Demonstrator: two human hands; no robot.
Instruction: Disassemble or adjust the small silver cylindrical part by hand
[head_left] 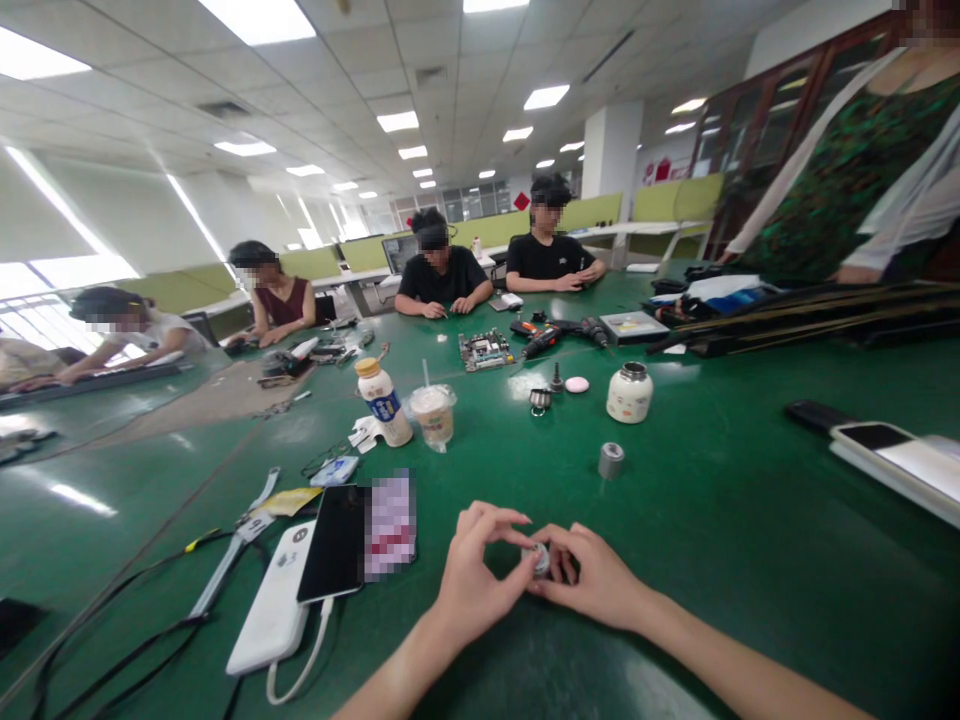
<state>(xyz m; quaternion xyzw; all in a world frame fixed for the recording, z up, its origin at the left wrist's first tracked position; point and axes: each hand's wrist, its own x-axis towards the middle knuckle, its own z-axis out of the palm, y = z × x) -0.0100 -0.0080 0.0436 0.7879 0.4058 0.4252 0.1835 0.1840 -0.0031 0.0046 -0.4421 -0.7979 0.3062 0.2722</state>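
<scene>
Left hand and right hand pinch a grey part toward the table's near edge, cream bottle already lidless!

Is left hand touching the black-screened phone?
No: the left hand holds a small round part with the right hand, apart from the phone.

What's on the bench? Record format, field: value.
left hand: thumb and fingers at a small grey round part
right hand: fingers around the same part
ahead: grey cylinder, white flask with its lid off
farther: pink disc, circuit board
left side: white-bodied bottle, drink cup
surface: green table
</scene>
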